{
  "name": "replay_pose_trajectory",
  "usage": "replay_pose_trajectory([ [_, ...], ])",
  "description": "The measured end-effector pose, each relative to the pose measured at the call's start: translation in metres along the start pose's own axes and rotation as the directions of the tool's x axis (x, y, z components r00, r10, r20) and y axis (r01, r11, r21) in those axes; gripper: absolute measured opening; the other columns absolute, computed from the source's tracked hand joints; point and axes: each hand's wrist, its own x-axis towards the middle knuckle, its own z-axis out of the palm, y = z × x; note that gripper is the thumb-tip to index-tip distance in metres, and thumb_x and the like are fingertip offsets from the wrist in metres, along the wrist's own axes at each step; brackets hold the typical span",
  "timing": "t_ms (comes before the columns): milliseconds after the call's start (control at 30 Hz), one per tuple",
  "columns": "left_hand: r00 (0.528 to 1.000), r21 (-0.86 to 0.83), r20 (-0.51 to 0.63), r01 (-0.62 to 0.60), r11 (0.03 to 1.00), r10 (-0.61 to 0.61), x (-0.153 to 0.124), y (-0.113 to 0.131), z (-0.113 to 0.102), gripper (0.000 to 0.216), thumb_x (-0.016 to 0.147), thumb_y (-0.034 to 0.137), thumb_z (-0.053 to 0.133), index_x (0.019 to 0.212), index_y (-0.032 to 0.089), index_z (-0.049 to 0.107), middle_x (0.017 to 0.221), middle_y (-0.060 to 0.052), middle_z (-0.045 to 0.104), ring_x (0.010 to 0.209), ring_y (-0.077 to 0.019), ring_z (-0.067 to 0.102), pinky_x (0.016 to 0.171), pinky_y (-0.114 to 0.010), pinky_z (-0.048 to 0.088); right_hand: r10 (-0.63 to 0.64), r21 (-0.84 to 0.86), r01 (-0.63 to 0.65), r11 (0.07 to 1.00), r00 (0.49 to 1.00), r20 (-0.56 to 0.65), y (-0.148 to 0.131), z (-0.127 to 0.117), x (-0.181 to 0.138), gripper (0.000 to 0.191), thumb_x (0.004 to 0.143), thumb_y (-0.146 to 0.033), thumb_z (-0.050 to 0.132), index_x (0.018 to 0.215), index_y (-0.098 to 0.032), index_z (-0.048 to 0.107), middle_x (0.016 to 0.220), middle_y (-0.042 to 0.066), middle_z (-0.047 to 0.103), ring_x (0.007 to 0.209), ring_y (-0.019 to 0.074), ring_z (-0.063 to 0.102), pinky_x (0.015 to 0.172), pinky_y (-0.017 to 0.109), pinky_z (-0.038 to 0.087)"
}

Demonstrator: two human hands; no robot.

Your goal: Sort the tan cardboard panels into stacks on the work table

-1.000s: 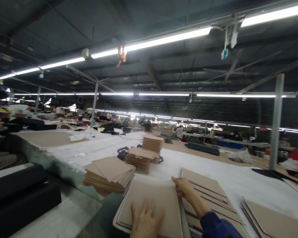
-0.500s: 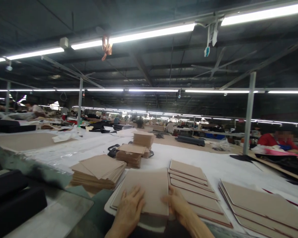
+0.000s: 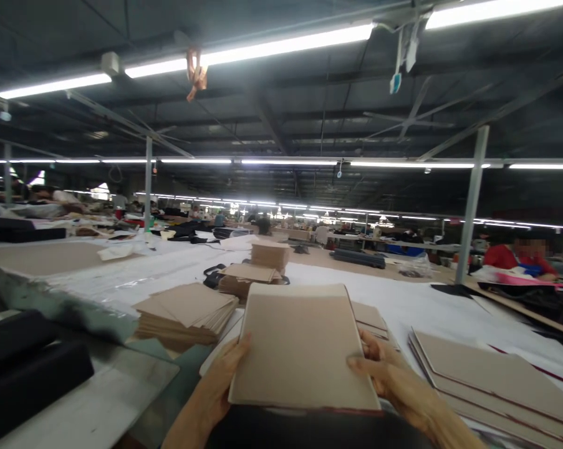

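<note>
A tan rectangular board [image 3: 304,349] with rounded corners and a pale rim is held up in front of me, tilted toward the camera. My left hand [image 3: 218,377] grips its left edge, and my right hand [image 3: 384,368] pinches the right edge with the thumb on top. Reddish trim shows along the board's lower edge. Behind it, a row of overlapping tan boards [image 3: 370,317] is mostly hidden. To the left stands a fanned stack of tan sheets [image 3: 187,308]. Farther right lie more overlapped, dark-edged boards [image 3: 500,377].
Two more tan stacks, a nearer one [image 3: 246,274] and a taller one [image 3: 269,254], stand on the white-covered table [image 3: 328,277]. Black padded pieces [image 3: 33,386] lie at lower left. A metal post [image 3: 472,206] rises on the right, near a person in red [image 3: 499,257].
The board has come up off the table and tilted toward me. My left hand has shifted from lying flat on top to gripping the left edge; my right hand keeps the right edge.
</note>
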Motion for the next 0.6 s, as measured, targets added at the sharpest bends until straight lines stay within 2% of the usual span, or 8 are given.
replay_pose_trajectory([
  [67, 0.992, -0.142, 0.112, 0.076, 0.987, -0.061, -0.006, 0.004, 0.008, 0.05, 0.076, 0.049, 0.059, 0.111, 0.014, 0.061, 0.1, -0.011, 0.071, 0.095, -0.0269, 0.066, 0.083, -0.038, 0.053, 0.012, 0.031, -0.012, 0.999, 1.0, 0.018, -0.001, -0.005, -0.005, 0.062, 0.065, -0.023, 0.072, 0.122, -0.021, 0.051, 0.115, 0.012, 0.066, 0.095, 0.027, 0.065, 0.081, 0.04, 0.053],
  [133, 0.984, -0.203, 0.166, 0.096, 0.974, -0.062, -0.01, 0.007, 0.013, 0.049, 0.078, 0.049, 0.056, 0.113, 0.015, 0.06, 0.099, -0.009, 0.072, 0.095, -0.0256, 0.065, 0.083, -0.036, 0.052, 0.033, 0.046, -0.034, 0.998, 0.999, 0.031, 0.001, -0.01, -0.008, 0.064, 0.066, -0.024, 0.072, 0.125, -0.022, 0.049, 0.116, 0.012, 0.066, 0.096, 0.0277, 0.065, 0.082, 0.041, 0.052],
  [267, 0.97, -0.147, 0.241, 0.05, 0.988, -0.013, -0.015, 0.005, 0.019, 0.05, 0.073, 0.044, 0.065, 0.111, 0.012, 0.061, 0.099, -0.012, 0.071, 0.089, -0.0262, 0.066, 0.077, -0.034, 0.052, 0.048, 0.046, -0.049, 0.998, 0.998, 0.027, 0.007, -0.018, -0.014, 0.061, 0.068, -0.026, 0.071, 0.125, -0.023, 0.05, 0.116, 0.011, 0.066, 0.099, 0.0279, 0.064, 0.085, 0.041, 0.051],
  [367, 0.975, -0.049, 0.222, -0.014, 0.999, 0.024, -0.017, -0.002, 0.024, 0.05, 0.065, 0.035, 0.074, 0.105, 0.01, 0.063, 0.095, -0.014, 0.072, 0.081, -0.0258, 0.067, 0.07, -0.032, 0.052, 0.04, 0.015, -0.04, 0.999, 0.999, 0.022, 0.012, -0.021, -0.018, 0.065, 0.067, -0.028, 0.071, 0.128, -0.023, 0.048, 0.115, 0.01, 0.066, 0.1, 0.0288, 0.064, 0.082, 0.041, 0.052],
  [467, 0.983, -0.047, 0.172, -0.055, 0.997, 0.063, -0.019, -0.01, 0.031, 0.044, 0.067, 0.03, 0.071, 0.105, 0.011, 0.062, 0.093, -0.013, 0.072, 0.078, -0.0253, 0.067, 0.068, -0.033, 0.053, 0.021, 0.013, -0.021, 1.0, 1.0, -0.001, 0.017, -0.024, -0.019, 0.074, 0.066, -0.028, 0.07, 0.134, -0.022, 0.041, 0.112, 0.011, 0.067, 0.097, 0.029, 0.065, 0.078, 0.04, 0.053],
  [533, 0.989, -0.069, 0.136, -0.04, 0.997, 0.049, -0.021, -0.015, 0.035, 0.045, 0.066, 0.03, 0.072, 0.105, 0.012, 0.06, 0.092, -0.012, 0.072, 0.078, -0.0262, 0.067, 0.068, -0.034, 0.054, 0.013, 0.032, -0.012, 0.999, 0.999, -0.044, 0.022, -0.025, -0.02, 0.082, 0.066, -0.028, 0.071, 0.138, -0.021, 0.034, 0.109, 0.012, 0.068, 0.094, 0.029, 0.066, 0.077, 0.04, 0.053],
  [600, 0.996, -0.075, 0.093, 0.013, 0.997, -0.006, -0.022, -0.023, 0.036, 0.049, 0.062, 0.032, 0.075, 0.104, 0.011, 0.06, 0.089, -0.012, 0.072, 0.077, -0.0276, 0.068, 0.065, -0.035, 0.054, -0.022, 0.052, 0.028, 0.998, 0.993, -0.12, 0.028, -0.025, -0.023, 0.095, 0.066, -0.031, 0.073, 0.143, -0.021, 0.019, 0.104, 0.011, 0.07, 0.089, 0.0286, 0.067, 0.076, 0.042, 0.053],
])
